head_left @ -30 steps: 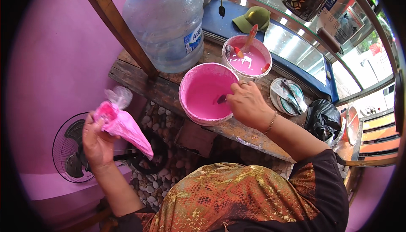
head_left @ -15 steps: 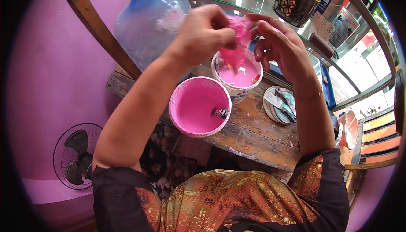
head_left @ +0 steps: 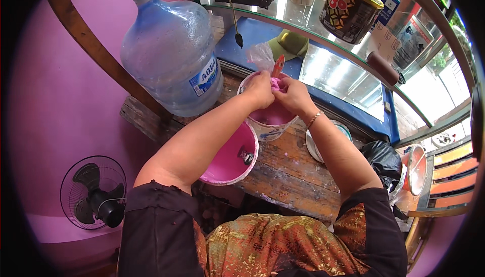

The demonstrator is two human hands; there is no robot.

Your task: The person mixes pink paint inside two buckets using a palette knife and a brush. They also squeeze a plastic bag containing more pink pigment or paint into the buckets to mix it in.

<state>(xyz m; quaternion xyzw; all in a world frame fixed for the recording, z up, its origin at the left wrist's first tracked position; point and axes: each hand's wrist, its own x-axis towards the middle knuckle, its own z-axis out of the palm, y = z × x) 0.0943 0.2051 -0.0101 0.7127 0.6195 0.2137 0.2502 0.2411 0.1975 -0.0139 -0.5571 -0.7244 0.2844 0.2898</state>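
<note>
My left hand point(head_left: 261, 89) and my right hand point(head_left: 293, 95) meet over a white tub point(head_left: 269, 125) of pink liquid on the wooden bench point(head_left: 288, 173). Both grip a clear plastic bag point(head_left: 264, 58) with pink filling, whose crinkled top sticks up between them. An orange utensil handle point(head_left: 278, 65) rises from the tub just behind the hands. A larger pink bucket point(head_left: 228, 158) with pink liquid stands nearer me, partly under my left forearm.
A big blue water jug point(head_left: 169, 54) stands at the bench's left end. A plate point(head_left: 314, 148) lies under my right forearm. A glass display case point(head_left: 338, 75) with a patterned tin point(head_left: 348, 9) runs behind. A floor fan point(head_left: 93, 193) sits lower left, a black bag point(head_left: 381, 158) right.
The pink-filled bag went from my left hand held out low at the left, up in front of me, then down over the white tub. My right hand left the pink bucket and joined it.
</note>
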